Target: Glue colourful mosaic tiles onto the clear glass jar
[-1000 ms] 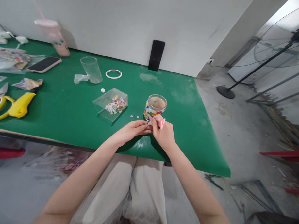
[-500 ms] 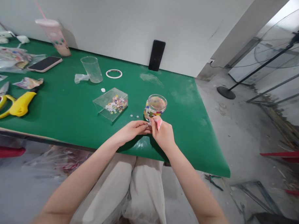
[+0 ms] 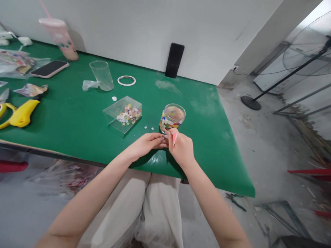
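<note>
Head view, centre frame: right hand point(image 3: 181, 148) grasping pink tube point(image 3: 174, 139), tail swung left since earlier. Left hand point(image 3: 147, 143) grip: can't make out, fingertips obscured.

Your bare left arm point(image 3: 98, 190) and right arm point(image 3: 211, 198) reach in from the near left and near right, slanting inward and away from you until the hands meet close together. Your left hand point(image 3: 148, 142) lies low with its fingers stretched toward the right and lightly bent, the thumb above them. Your right hand point(image 3: 181, 147) is curled, thumb and forefinger pinched, its fingertips just beside the left ones, whether touching is unclear.
</note>
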A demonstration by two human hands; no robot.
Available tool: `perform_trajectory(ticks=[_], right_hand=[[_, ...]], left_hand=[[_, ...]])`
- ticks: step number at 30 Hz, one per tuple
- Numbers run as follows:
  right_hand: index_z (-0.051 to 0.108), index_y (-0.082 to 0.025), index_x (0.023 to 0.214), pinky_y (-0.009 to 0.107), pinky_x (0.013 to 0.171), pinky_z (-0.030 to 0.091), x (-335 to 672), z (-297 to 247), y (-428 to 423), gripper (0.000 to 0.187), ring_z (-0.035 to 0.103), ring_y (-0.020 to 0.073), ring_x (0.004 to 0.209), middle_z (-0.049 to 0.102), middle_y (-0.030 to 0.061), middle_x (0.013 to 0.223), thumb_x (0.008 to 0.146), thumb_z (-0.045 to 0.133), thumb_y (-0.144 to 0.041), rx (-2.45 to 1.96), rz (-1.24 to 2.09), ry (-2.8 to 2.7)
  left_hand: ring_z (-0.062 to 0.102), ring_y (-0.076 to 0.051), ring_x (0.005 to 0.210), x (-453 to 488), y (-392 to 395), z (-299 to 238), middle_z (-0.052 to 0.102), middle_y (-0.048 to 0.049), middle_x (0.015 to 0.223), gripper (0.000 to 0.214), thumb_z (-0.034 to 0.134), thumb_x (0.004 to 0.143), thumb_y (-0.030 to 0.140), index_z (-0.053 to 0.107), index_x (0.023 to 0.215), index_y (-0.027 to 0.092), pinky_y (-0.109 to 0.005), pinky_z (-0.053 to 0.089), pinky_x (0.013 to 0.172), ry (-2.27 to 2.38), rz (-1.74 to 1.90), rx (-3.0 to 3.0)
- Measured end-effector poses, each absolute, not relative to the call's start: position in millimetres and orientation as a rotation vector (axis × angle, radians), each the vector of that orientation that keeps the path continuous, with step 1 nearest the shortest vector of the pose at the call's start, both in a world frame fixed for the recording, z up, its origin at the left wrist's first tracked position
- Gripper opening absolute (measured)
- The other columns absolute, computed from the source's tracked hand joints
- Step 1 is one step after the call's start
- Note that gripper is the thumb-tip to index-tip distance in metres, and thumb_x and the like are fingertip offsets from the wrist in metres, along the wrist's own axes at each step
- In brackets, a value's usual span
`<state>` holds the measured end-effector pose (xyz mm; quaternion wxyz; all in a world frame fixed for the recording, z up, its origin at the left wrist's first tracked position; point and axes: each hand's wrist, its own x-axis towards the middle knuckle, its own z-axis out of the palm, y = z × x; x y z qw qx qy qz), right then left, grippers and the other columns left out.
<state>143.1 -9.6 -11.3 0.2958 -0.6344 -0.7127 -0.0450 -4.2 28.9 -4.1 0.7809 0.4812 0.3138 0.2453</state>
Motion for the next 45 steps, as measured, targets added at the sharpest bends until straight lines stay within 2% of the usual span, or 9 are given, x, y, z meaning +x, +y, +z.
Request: perform_trajectory(ticks=[13, 18, 26, 29, 34, 37, 40, 42, 45], right_hand=[[0.056, -0.02, 0.075, 0.026, 0.058, 0.049, 150, -4, -9, 0.024, 0.065, 0.0153, 0.064, 0.066, 0.0028, 0.068, 0.09, 0.047, -0.037, -1.399, 0.307, -1.433], [0.056, -0.02, 0.074, 0.023, 0.046, 0.043, 156, -1, -12, 0.023, 0.059, 0.012, 0.054, 0.061, 0.0009, 0.063, 0.089, 0.051, -0.038, -1.341, 0.362, -1.284], [0.056, -0.017, 0.058, 0.02, 0.03, 0.023, 203, 9, -3, 0.035, 0.032, 0.0045, 0.028, 0.039, -0.0085, 0.035, 0.078, 0.062, -0.045, -1.455, 0.651, -1.034], [0.061, -0.014, 0.087, 0.02, 0.028, 0.024, 214, 2, 1, 0.036, 0.036, 0.0066, 0.025, 0.049, -0.0085, 0.036, 0.068, 0.072, -0.043, -1.665, 1.013, -1.098], [0.034, -0.011, 0.132, 0.021, 0.029, 0.029, 212, -11, 3, 0.079, 0.046, 0.0126, 0.026, 0.055, -0.0088, 0.039, 0.068, 0.072, -0.036, -1.776, 1.046, -1.209], [0.035, -0.012, 0.134, 0.026, 0.04, 0.041, 214, -14, 2, 0.08, 0.051, 0.0145, 0.034, 0.055, -0.008, 0.042, 0.068, 0.071, -0.041, -1.936, 0.879, -1.304], [0.052, -0.017, 0.119, 0.035, 0.057, 0.05, 219, -9, 6, 0.061, 0.058, 0.0175, 0.048, 0.056, -0.0057, 0.049, 0.069, 0.07, -0.048, -1.907, 0.543, -1.281], [0.053, -0.022, 0.115, 0.041, 0.07, 0.053, 220, -4, 11, 0.057, 0.064, 0.0206, 0.067, 0.063, -0.0001, 0.069, 0.07, 0.067, -0.053, -1.706, 0.414, -1.251], [0.038, -0.028, 0.13, 0.047, 0.097, 0.046, 211, 4, 24, 0.085, 0.057, 0.0258, 0.113, 0.06, 0.0084, 0.118, 0.059, 0.076, -0.053, -1.395, 0.567, -1.414]], left_hand=[[0.065, -0.024, 0.104, -13, 32, -8, 0.07, -0.0134, 0.112, 0.023, 0.064, 0.081, 0.028, 0.069, 0.098, 0.013, -0.039, 0.04, 0.102, 0.643, 0.46, 0.95], [0.065, -0.025, 0.104, -15, 32, -3, 0.069, -0.014, 0.113, 0.023, 0.061, 0.081, 0.023, 0.07, 0.1, 0.013, -0.041, 0.041, 0.101, 0.607, 0.437, 0.874], [0.065, -0.024, 0.105, -18, 34, -3, 0.067, -0.0141, 0.116, 0.025, 0.06, 0.083, 0.021, 0.07, 0.105, 0.013, -0.038, 0.042, 0.101, 0.553, 0.419, 0.898], [0.065, -0.024, 0.106, -20, 34, -3, 0.067, -0.015, 0.116, 0.025, 0.059, 0.083, 0.019, 0.07, 0.104, 0.012, -0.039, 0.043, 0.101, 0.541, 0.437, 0.88], [0.062, -0.025, 0.111, -35, 29, 2, 0.063, -0.0142, 0.123, 0.031, 0.065, 0.078, 0.011, 0.069, 0.108, 0.014, -0.038, 0.04, 0.104, 0.534, 0.394, 0.807], [0.059, -0.024, 0.115, -49, 22, 6, 0.062, -0.0124, 0.126, 0.033, 0.064, 0.077, 0.007, 0.068, 0.108, 0.016, -0.037, 0.039, 0.105, 0.565, 0.385, 0.776], [0.057, -0.025, 0.118, -59, 17, 10, 0.06, -0.012, 0.128, 0.034, 0.065, 0.077, 0.008, 0.067, 0.11, 0.016, -0.038, 0.037, 0.107, 0.614, 0.359, 0.777], [0.056, -0.026, 0.119, -62, 15, 13, 0.061, -0.0116, 0.127, 0.034, 0.065, 0.076, 0.009, 0.067, 0.109, 0.016, -0.038, 0.037, 0.107, 0.64, 0.355, 0.782], [0.056, -0.025, 0.119, -63, 16, 15, 0.062, -0.0107, 0.126, 0.035, 0.066, 0.075, 0.009, 0.066, 0.109, 0.016, -0.037, 0.038, 0.107, 0.645, 0.365, 0.779]])
